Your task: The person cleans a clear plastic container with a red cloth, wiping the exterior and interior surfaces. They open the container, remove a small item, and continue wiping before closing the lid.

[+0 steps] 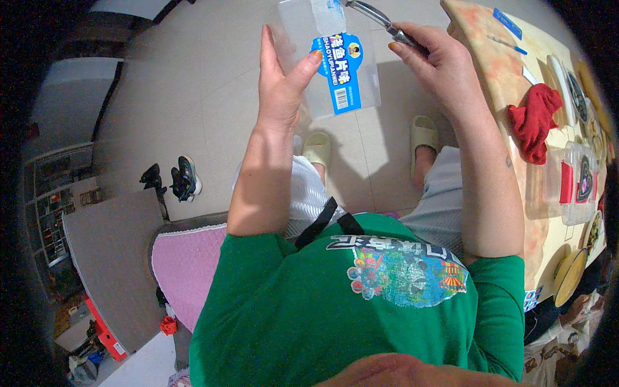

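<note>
My left hand (pixel 282 90) grips a clear plastic container (pixel 369 80) by its side, thumb pressed over the front. A blue printed label (pixel 348 84) runs down the container's face. Toward the upper edge of the picture, a paler, whitish patch (pixel 327 16) lies on the same face. Closed around a dark handle, my right hand (pixel 445 68) holds a silver metal peeler (pixel 377 16). The peeler's tip points left, close to the pale patch; whether it touches cannot be made out.
At the right stands a table (pixel 480 48) with a red cloth (pixel 535 122), a blue pen (pixel 506 44) and a clear lidded box (pixel 574 184). Black shoes (pixel 185 177) sit on the tiled floor at left. A pink padded seat cover (pixel 184 267) is beside me.
</note>
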### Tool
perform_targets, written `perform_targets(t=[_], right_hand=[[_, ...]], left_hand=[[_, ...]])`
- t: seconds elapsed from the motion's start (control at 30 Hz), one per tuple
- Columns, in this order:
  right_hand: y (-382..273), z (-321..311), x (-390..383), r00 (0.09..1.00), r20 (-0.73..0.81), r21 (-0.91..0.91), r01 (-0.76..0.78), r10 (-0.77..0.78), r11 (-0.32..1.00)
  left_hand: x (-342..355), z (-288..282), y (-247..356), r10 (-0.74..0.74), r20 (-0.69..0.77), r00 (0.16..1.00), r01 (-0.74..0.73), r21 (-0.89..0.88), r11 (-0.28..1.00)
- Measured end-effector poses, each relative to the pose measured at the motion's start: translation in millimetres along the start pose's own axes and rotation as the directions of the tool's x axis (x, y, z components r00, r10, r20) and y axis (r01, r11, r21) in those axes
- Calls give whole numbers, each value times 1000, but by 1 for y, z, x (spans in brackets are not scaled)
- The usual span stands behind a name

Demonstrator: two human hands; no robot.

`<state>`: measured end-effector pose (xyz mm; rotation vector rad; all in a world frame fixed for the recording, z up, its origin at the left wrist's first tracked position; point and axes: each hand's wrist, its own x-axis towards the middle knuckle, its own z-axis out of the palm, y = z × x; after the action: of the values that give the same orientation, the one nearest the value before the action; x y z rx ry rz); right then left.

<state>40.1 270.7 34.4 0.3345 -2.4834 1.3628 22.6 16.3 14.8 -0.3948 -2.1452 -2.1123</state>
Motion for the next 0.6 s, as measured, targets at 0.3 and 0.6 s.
perform_targets(t=[0.3,0.6], right_hand=[[-9,-2,-1,997,72,-22,43,-42,999],[-15,0,-4,991,69,-59,119,-115,991]], left_hand=[[-2,-1,1,-7,14,1000,8,-9,1000],[-4,2,2,-41,-19,999,39,-64,997]])
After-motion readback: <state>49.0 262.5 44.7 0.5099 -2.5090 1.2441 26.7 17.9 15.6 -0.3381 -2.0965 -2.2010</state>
